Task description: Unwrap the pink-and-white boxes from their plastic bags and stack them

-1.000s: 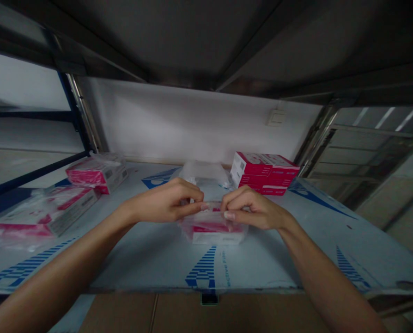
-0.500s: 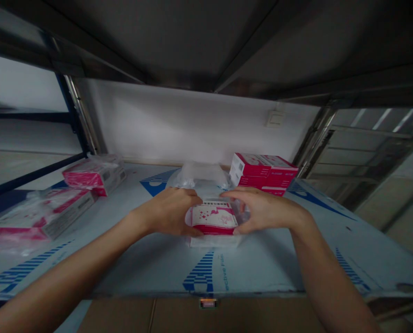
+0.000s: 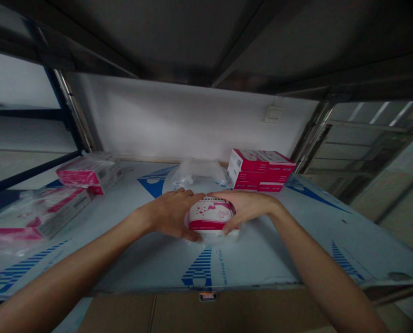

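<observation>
A small pink-and-white printed pack (image 3: 211, 215) lies on the shelf in the middle, with clear plastic and a white layer showing under its near edge. My left hand (image 3: 175, 213) grips its left side, thumb at the near edge and fingers at the far left corner. My right hand (image 3: 246, 207) wraps its right side, the thumb pressing the near right corner and the fingers reaching over the far edge. Both hands partly cover the pack. Just behind them lies a clear plastic bag (image 3: 203, 170) with something whitish inside.
Stacked pink-and-white boxes (image 3: 262, 170) stand at the back right. On the left lie plastic-wrapped boxes, one farther back (image 3: 88, 171) and one nearer (image 3: 40, 212). A dark upper shelf (image 3: 179, 41) hangs low overhead. The film-covered shelf (image 3: 133, 263) ends at a front edge.
My right hand has moved left and closed in on the pack's right side. The left hand has barely moved. The whole view has shifted slightly.
</observation>
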Tool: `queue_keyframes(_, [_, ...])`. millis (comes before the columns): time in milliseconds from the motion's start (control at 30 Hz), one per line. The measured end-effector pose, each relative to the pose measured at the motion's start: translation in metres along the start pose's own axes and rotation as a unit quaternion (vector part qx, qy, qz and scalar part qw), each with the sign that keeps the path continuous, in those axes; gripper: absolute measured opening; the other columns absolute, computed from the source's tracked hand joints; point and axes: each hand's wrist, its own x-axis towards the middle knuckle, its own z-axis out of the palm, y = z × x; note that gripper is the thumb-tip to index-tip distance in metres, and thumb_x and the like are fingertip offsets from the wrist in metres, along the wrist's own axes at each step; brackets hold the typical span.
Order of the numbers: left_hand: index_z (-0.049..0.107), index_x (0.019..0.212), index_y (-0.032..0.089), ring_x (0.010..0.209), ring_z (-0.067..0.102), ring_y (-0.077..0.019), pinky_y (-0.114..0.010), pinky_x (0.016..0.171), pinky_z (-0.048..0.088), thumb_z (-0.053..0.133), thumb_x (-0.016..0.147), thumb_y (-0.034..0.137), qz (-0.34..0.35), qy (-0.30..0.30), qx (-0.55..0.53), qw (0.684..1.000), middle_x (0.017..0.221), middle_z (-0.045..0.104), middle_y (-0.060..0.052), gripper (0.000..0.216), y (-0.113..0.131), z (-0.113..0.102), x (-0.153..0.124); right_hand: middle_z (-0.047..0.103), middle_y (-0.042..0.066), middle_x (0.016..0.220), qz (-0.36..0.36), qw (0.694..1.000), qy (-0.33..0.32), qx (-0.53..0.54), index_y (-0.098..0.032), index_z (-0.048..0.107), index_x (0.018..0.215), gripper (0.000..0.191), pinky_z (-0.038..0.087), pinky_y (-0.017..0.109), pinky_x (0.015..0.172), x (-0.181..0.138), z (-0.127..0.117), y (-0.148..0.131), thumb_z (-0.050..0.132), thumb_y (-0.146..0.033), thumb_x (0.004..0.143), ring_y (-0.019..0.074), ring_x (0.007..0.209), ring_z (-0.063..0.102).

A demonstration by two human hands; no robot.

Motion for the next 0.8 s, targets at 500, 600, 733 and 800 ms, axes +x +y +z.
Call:
queue_keyframes(500, [0.019,0.160,0.029,0.121,0.056,-0.0387,-0.055,0.102,0.045,0.076,0.064,0.076,0.002,0.063,-0.041,0.997,0.140,0.054,-0.017,0.122,0.006,-0.004,-0.005,0.069,0.006,0.125,0.080,0.976,0.022,0.200,-0.022,0.062,0.130,0.063,0.055,0.035,0.095,-0.017,-0.024,0.007,0.081,-0.044,0.074,0.0216,0.112,0.065])
queue_keyframes(600, [-0.001,0.163,0.026,0.113,0.065,-0.0361,-0.049,0.092,0.053,0.069,0.073,0.076,-0.053,0.041,-0.092,0.994,0.132,0.063,-0.017,0.124,-0.003,-0.005,-0.005,0.067,0.006,0.129,0.055,0.975,0.074,0.204,-0.023,0.060,0.131,0.061,0.054,0.039,0.100,-0.024,-0.028,0.014,0.080,-0.039,0.076,0.0221,0.117,0.063])
queue_keyframes(733, [-0.011,0.162,0.024,0.105,0.069,-0.0365,-0.048,0.088,0.055,0.068,0.073,0.077,-0.103,0.035,-0.078,0.991,0.121,0.070,-0.016,0.130,-0.008,-0.004,-0.005,0.064,0.008,0.135,0.050,0.952,0.180,0.243,-0.023,0.058,0.134,0.067,0.053,0.042,0.105,-0.032,-0.033,0.027,0.083,-0.032,0.073,0.0238,0.123,0.060])
queue_keyframes(800, [-0.005,0.163,0.025,0.102,0.070,-0.0359,-0.048,0.086,0.055,0.068,0.073,0.078,-0.099,0.048,-0.051,0.993,0.118,0.070,-0.016,0.127,-0.009,-0.001,-0.005,0.065,0.007,0.134,0.064,0.923,0.241,0.294,-0.024,0.060,0.132,0.066,0.056,0.039,0.102,-0.034,-0.034,0.032,0.084,-0.030,0.071,0.0226,0.119,0.062])
